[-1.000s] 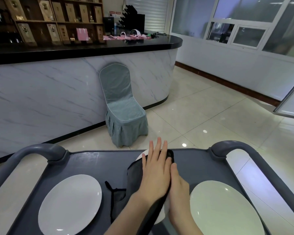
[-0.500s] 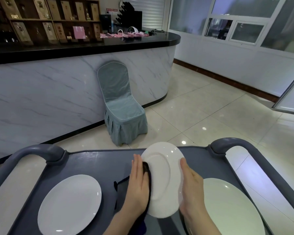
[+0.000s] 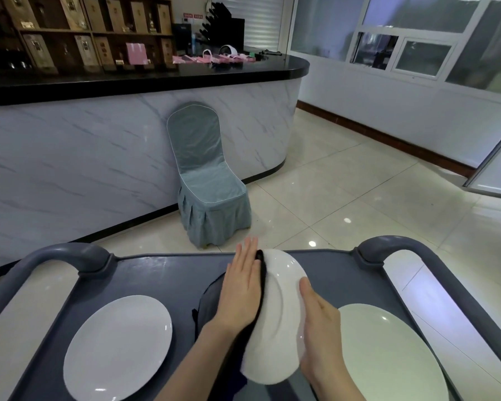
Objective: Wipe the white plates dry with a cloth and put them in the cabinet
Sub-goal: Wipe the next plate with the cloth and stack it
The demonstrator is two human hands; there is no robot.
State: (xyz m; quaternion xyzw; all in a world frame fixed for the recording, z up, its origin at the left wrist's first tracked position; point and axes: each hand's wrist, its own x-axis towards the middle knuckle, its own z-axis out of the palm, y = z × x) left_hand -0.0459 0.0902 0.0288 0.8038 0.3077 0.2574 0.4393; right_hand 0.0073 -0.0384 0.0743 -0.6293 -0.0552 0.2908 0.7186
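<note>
My left hand (image 3: pixel 240 287) lies flat, fingers straight and close together. It presses the dark cloth (image 3: pixel 211 302) against the left face of the white plate (image 3: pixel 278 322), which stands tilted on its edge in the lower centre of the frame. My right hand (image 3: pixel 320 322) is flat as well, with its fingers stretched along the plate's right side. The plate is sandwiched between my two palms, with no fingers curled round it. The cloth shows as a thin dark strip between my left hand and the plate's rim, and more of it bunches below and to the left of that wrist, down toward the grey surface (image 3: pixel 162 273). I cannot tell whether the plate's lower edge touches the surface. A second plate (image 3: pixel 119 345) lies flat on the surface in the lower left, well apart from my hands. A third plate (image 3: pixel 388 357) lies flat in the lower right, just beside my right hand and partly hidden by it. A rounded grey handle (image 3: pixel 61 256) rises at the surface's far left corner and another handle (image 3: pixel 402 247) at its far right. Past the surface, in the middle of the frame, a chair (image 3: pixel 209 186) in a grey-blue cover stands on the pale tiled floor (image 3: pixel 344 192) against a marble-patterned bar (image 3: pixel 99 146) with a black top. Wooden shelves (image 3: pixel 78 33) holding boxes fill the upper left.
</note>
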